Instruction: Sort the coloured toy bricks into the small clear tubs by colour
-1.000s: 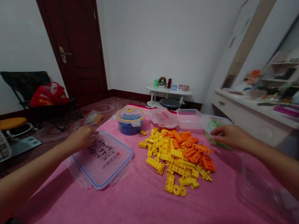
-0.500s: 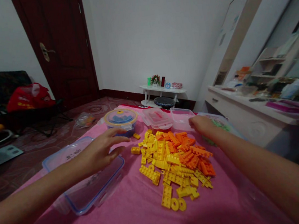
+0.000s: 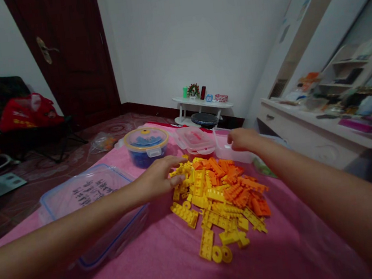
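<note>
A heap of yellow bricks and orange bricks lies on the pink cloth. My left hand rests at the heap's left edge, open, with its fingers curved loosely over a few yellow bricks. My right hand reaches past the heap's far side, its fingers curled over the rim of a clear empty container. A large clear box with a blue-rimmed lid sits under my left forearm.
Behind the heap stand a round tub of blue bricks with a yellow-rimmed lid and a red-lidded box. A green piece shows by my right forearm. A dresser flanks the right, a small white table the back.
My left hand left the blue-rimmed box and moved right onto the yellow bricks. My right hand moved from the green bag up to the clear container. The view shifted.
</note>
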`<state>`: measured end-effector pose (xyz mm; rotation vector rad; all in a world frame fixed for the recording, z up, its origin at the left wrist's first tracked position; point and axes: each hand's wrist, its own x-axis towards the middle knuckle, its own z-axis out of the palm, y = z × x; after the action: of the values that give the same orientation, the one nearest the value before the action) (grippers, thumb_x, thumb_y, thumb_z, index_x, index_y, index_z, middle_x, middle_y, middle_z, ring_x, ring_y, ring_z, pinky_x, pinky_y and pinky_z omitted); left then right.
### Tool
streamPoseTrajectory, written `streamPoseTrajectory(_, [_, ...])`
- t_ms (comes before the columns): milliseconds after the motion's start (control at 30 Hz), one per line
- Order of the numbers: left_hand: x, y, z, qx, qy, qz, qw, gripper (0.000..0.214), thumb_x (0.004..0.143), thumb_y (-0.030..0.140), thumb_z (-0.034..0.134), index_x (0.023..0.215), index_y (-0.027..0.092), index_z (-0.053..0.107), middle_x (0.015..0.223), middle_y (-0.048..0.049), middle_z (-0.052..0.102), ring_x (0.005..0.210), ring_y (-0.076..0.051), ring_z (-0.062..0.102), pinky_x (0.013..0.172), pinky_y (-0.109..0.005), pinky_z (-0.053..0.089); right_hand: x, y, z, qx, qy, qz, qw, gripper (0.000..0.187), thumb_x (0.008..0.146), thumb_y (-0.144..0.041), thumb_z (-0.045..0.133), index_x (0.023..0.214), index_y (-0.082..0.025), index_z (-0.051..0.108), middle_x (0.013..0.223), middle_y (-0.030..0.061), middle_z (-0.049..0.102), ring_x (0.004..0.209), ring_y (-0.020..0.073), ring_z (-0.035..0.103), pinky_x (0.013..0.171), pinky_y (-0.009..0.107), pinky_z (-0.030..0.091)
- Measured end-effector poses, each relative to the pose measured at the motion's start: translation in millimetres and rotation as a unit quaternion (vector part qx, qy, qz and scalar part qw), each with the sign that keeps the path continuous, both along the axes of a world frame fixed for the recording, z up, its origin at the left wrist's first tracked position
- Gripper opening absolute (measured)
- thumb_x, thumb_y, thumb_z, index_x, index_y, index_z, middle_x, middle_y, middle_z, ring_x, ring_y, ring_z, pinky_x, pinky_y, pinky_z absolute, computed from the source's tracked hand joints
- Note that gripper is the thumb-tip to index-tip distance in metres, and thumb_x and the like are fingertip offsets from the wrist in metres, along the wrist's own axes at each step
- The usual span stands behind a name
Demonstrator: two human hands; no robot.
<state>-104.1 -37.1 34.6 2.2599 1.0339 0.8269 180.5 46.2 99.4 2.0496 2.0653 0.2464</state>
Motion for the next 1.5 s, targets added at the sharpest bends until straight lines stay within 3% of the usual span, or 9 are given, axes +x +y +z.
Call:
streamPoseTrajectory(100, [23,21,-4.0,-0.136,-0.109,-0.004,0.985,0.058,0.075,0.026,0.063,0.131,0.012,0.051,0.125,-0.0145,0.059,0.109,-0.026,0.06,0.09,-0.038,0.049,-33,3,-10.3,0.057,0.111,0.117,0.985,0.061,0.076,-0.045,0.063,0.13,-0.018,0.053,0.131,0.0129,0.056,0.114,0.0264,0.056,0.09,0.034,0.045])
streamPoseTrajectory(200, [41,36,-4.1,-0.236,-0.2,0.014,0.951,0.061,0.071,0.022,0.066,0.128,0.006,0.051,0.124,-0.0175,0.06,0.11,-0.027,0.06,0.09,-0.037,0.049,-59,0,-26.0,0.028,0.144,0.198,0.969,0.091,0.069,-0.056,0.067,0.143,-0.015,0.034,0.142,0.0149,0.044,0.123,0.0263,0.049,0.095,0.031,0.042])
streamPoseTrajectory(500, [50,35,5.7,-0.274,-0.257,0.078,0.924,0.047,0.064,0.017,0.07,0.109,0.008,0.062,0.11,-0.0137,0.067,0.105,-0.027,0.061,0.089,-0.035,0.047,-67,-15,-15.2,0.029,-0.014,0.281,0.959,0.042,0.086,-0.035,0.051,0.12,-0.01,0.055,0.108,0.0184,0.067,0.101,0.028,0.062,0.08,0.03,0.045])
streamPoseTrajectory(700, [60,45,1.7,-0.304,-0.284,0.079,0.906,0.035,0.067,0.018,0.068,0.101,0.01,0.064,0.091,-0.0102,0.07,0.09,-0.023,0.065,0.079,-0.031,0.049,-48,-19,0.0,0.174,0.081,0.136,0.972,0.035,0.093,-0.023,0.031,0.106,-0.01,0.06,0.095,0.0171,0.07,0.087,0.0236,0.066,0.071,0.027,0.041])
streamPoseTrajectory(867, [57,37,13.1,-0.307,-0.297,0.138,0.893,0.033,0.081,0.028,0.059,0.107,0.008,0.06,0.103,-0.0134,0.066,0.092,-0.02,0.063,0.077,-0.028,0.048,-26,-24,5.1,0.323,0.214,0.008,0.922,0.037,0.091,-0.026,0.032,0.089,-0.01,0.065,0.085,0.0174,0.069,0.077,0.0237,0.063,0.064,0.029,0.039])
streamPoseTrajectory(1167, [13,0,32.0,-0.316,-0.243,0.067,0.915,0.06,0.079,0.023,0.064,0.134,0.01,0.045,0.13,-0.018,0.054,0.111,-0.024,0.057,0.091,-0.035,0.047,-26,-52,0.7,0.35,0.166,0.064,0.92,0.039,0.092,-0.03,0.035,0.12,-0.016,0.058,0.087,0.0152,0.069,0.074,0.0262,0.062,0.066,0.033,0.04])
streamPoseTrajectory(1233, [-1,-11,36.2,-0.325,-0.256,0.056,0.909,0.065,0.079,0.028,0.066,0.137,0.013,0.042,0.134,-0.0181,0.051,0.11,-0.023,0.058,0.091,-0.035,0.048,-29,-55,7.9,0.409,0.207,0.072,0.886,0.037,0.091,-0.03,0.038,0.116,-0.015,0.061,0.085,0.0142,0.069,0.072,0.025,0.062,0.066,0.033,0.04])
streamPoseTrajectory(1333, [-26,-31,47.8,-0.323,-0.291,0.061,0.899,0.076,0.078,0.038,0.068,0.142,0.017,0.033,0.135,-0.0188,0.049,0.106,-0.023,0.061,0.092,-0.037,0.049,-49,-67,17.6,0.44,0.407,0.108,0.793,0.028,0.087,-0.029,0.046,0.097,-0.015,0.068,0.081,0.0118,0.069,0.07,0.0217,0.061,0.063,0.031,0.043])
streamPoseTrajectory(1500, [-75,-56,64.6,-0.224,-0.361,0.086,0.901,0.06,0.083,0.046,0.061,0.135,0.022,0.042,0.127,-0.015,0.057,0.103,-0.023,0.063,0.084,-0.037,0.053,-123,-115,11.7,0.174,0.766,0.155,0.599,0.023,0.079,-0.041,0.059,0.082,-0.018,0.064,0.068,0.0018,0.065,0.053,0.0144,0.058,0.051,0.027,0.048])
